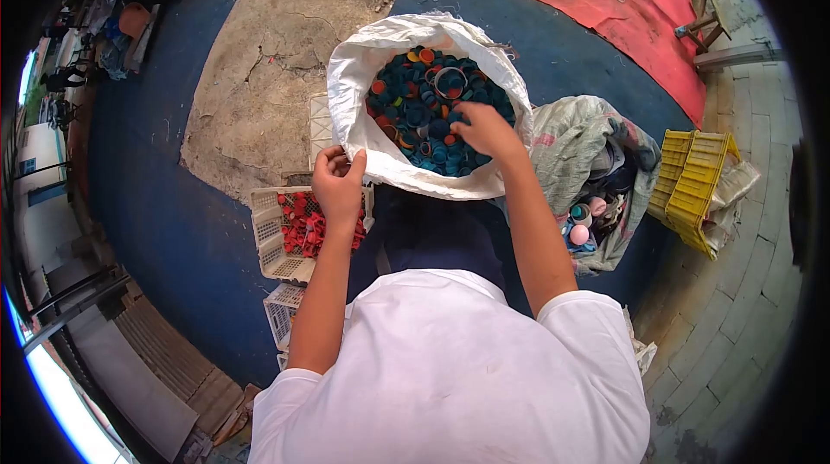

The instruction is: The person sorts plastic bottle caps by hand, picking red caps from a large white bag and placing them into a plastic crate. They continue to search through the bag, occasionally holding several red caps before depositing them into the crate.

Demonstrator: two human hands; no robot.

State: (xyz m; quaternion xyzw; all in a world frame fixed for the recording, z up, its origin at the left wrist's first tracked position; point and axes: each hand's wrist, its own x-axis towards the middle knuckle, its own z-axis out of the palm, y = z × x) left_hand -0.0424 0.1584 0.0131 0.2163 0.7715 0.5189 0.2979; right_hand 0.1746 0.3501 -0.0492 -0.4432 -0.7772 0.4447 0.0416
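A large white woven sack (372, 49) stands open in front of me, its rim rolled outward. Inside it lies a heap of dark teal bottle caps (419, 114), with several orange and red ones among them. My left hand (339, 183) is at the sack's near left rim, fingers curled and thumb against the white fabric. My right hand (484, 131) reaches over the right side of the opening, its bent fingertips at the caps; whether a cap is between them cannot be made out.
A crate (268, 243) with red pieces (304, 222) stands below my left hand. A greenish-white sack (558, 140) with mixed items stands at right, beside a yellow crate (692, 183). Blue (138, 170) and red sheets (605, 6) cover parts of the ground.
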